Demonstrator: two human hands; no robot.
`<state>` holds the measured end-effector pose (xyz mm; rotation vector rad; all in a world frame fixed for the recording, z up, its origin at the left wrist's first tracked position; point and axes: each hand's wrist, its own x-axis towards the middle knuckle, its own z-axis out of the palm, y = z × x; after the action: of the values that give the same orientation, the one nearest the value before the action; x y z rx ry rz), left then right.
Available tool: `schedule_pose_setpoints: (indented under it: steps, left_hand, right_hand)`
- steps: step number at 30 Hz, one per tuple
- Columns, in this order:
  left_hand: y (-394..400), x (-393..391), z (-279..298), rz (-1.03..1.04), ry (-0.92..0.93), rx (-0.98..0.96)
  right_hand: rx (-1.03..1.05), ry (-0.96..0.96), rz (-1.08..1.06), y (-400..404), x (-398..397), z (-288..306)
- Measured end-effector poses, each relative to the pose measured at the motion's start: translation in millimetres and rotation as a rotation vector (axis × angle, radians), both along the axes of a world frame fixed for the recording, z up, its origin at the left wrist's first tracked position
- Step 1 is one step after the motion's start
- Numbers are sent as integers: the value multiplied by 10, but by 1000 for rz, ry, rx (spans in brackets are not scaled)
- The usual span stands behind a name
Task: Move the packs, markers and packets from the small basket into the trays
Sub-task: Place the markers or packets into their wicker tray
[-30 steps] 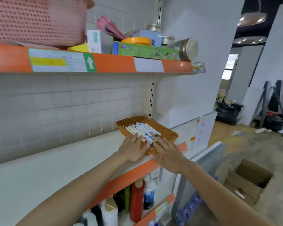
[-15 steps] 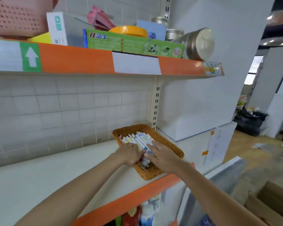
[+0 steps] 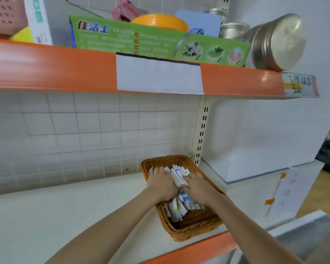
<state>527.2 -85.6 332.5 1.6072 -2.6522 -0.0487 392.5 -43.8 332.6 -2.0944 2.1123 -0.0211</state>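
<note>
The small wicker basket [image 3: 189, 223] sits on the white shelf [image 3: 65, 206] near its orange front edge, holding a bundle of white markers [image 3: 176, 175] with coloured caps. Both hands are inside it: the left hand [image 3: 161, 184] lies on the left side of the bundle and the right hand [image 3: 197, 187] on its right side, fingers bent over the markers and pressing them together from both sides. On the upper shelf stand a green box [image 3: 156, 40] and a metal tin [image 3: 274, 42]
</note>
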Motion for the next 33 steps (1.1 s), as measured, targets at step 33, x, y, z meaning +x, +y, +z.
schedule_pose_setpoints:
  steps: [33]
  left_hand:
    - [627,451,262,317,501,-146]
  right_hand:
    - [-241,-304,208,251,212,206]
